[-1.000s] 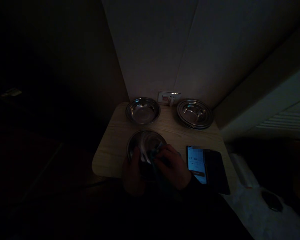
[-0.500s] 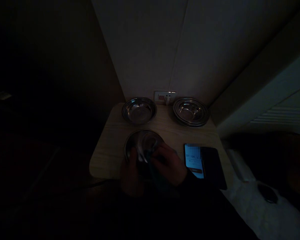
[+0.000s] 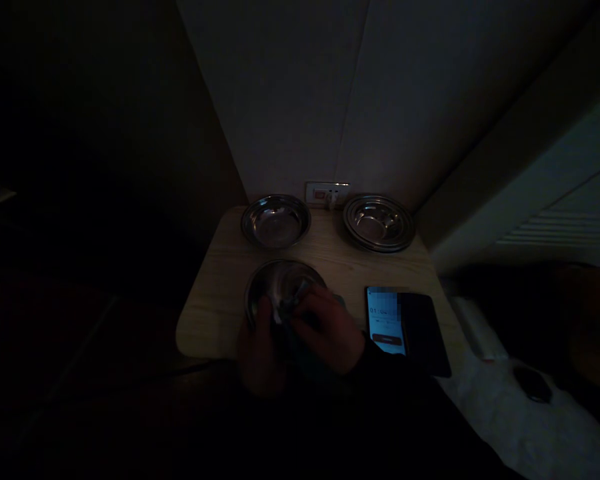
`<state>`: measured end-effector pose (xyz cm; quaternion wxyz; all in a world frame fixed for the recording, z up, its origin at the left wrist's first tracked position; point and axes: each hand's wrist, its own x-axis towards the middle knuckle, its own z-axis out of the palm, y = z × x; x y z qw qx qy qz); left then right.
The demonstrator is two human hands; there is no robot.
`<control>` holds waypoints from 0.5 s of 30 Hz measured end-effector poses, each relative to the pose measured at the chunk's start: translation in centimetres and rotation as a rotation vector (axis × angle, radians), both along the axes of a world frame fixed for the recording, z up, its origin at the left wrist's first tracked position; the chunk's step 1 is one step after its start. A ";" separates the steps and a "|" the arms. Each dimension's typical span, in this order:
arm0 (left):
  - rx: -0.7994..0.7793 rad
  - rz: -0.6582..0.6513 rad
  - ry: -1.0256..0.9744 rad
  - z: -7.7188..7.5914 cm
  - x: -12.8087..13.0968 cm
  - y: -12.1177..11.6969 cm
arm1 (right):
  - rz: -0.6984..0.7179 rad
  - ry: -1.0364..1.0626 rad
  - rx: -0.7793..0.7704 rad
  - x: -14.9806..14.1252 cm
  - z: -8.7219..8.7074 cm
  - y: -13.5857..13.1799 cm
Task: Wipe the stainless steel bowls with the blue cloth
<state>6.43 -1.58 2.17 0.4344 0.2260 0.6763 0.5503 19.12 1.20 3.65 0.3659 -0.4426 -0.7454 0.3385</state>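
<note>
In dim light, a shiny metal bowl (image 3: 280, 277) is tilted toward me at the front of the small wooden table. My left hand (image 3: 261, 353) grips its near left rim, thumb over the inside. With fingers closed, my right hand (image 3: 327, 327) presses a dark teal cloth (image 3: 310, 357) against the bowl's inner right side. Part of the cloth hangs below that hand, and its lower end fades into the dark. The bowl's near edge is hidden by my hands.
Behind stand another metal bowl (image 3: 276, 223) on the left and a stack of metal bowls (image 3: 379, 223) on the right. A lit phone in an open flip case (image 3: 387, 323) lies right of my hands on the wooden table (image 3: 205, 300). A wall socket (image 3: 327, 193) holds a plug.
My right hand with the cloth has shifted slightly left and inward over the bowl. The left hand keeps its hold on the rim. The whole view has drifted a little.
</note>
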 end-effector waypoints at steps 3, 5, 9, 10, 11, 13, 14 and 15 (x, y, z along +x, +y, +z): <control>0.000 -0.024 0.100 0.0 -0.6 -0.4 | 0.033 0.008 0.044 -1.0 0.4 0.3; -0.001 -0.036 0.168 -0.1 -0.8 -0.5 | 0.054 0.004 0.033 -0.4 0.0 0.0; -0.020 -0.036 0.168 -0.3 -0.3 -0.3 | 0.033 -0.029 -0.049 2.0 -1.1 -1.0; -0.018 -0.044 0.161 -0.3 -0.1 -0.3 | 0.011 -0.028 -0.064 2.3 -1.2 -1.1; -0.021 -0.044 0.151 -0.1 0.1 -0.2 | -0.007 -0.022 -0.072 2.4 -1.2 -1.1; -0.048 -0.023 0.122 0.2 0.5 -0.1 | -0.033 -0.003 -0.062 2.0 -0.8 -0.7; -0.067 -0.008 0.107 0.5 0.7 0.0 | -0.037 0.008 -0.049 1.6 -0.6 -0.3; -0.086 0.008 0.093 0.6 0.8 0.1 | -0.035 0.021 -0.035 1.1 -0.3 0.1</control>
